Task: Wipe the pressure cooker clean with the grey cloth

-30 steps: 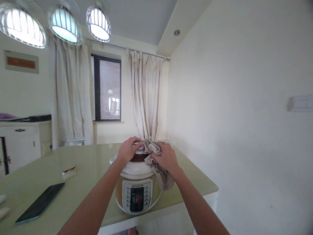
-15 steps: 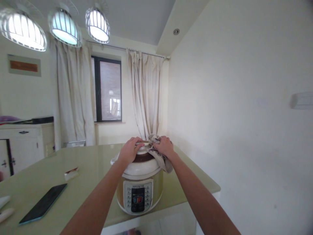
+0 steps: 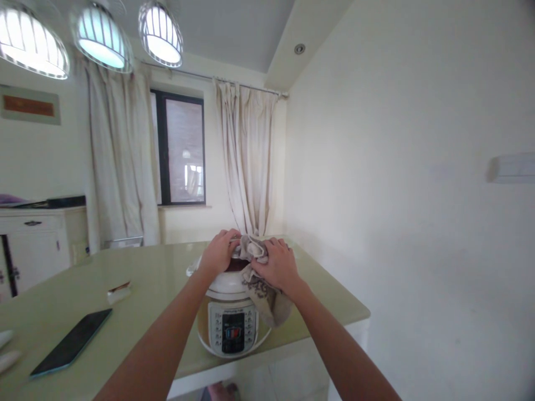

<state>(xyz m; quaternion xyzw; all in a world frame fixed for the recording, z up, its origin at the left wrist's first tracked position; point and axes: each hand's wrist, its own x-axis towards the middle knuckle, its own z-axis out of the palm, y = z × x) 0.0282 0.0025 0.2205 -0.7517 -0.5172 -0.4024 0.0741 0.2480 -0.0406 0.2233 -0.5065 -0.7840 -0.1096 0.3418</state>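
An electric pressure cooker [image 3: 228, 287] with a white lid and a front button panel stands upright near the table's front edge. My left hand [image 3: 220, 252] is closed at the left side of the lid's top handle, its fingers curled over the far side. A crumpled beige cloth [image 3: 267, 301] with a dark print lies over the top and right of the lid, hiding most of the handle. Bunched in my right hand [image 3: 279, 266], the cloth presses against the lid's top, with a loose fold hanging down the cooker's right side.
The cooker rests on a pale green glossy table [image 3: 154, 289]. To the left lie a dark tablet or phone [image 3: 73, 341], a small white-and-brown item [image 3: 120, 289] and white objects at the frame's edge. A bare wall [image 3: 418, 223] rises to the right. Lamps [image 3: 161, 33] hang above.
My right hand has moved the cloth leftward across the lid's top, and more of it now hangs over the cooker's right front. My left hand stays at the handle. The view has shifted slightly.
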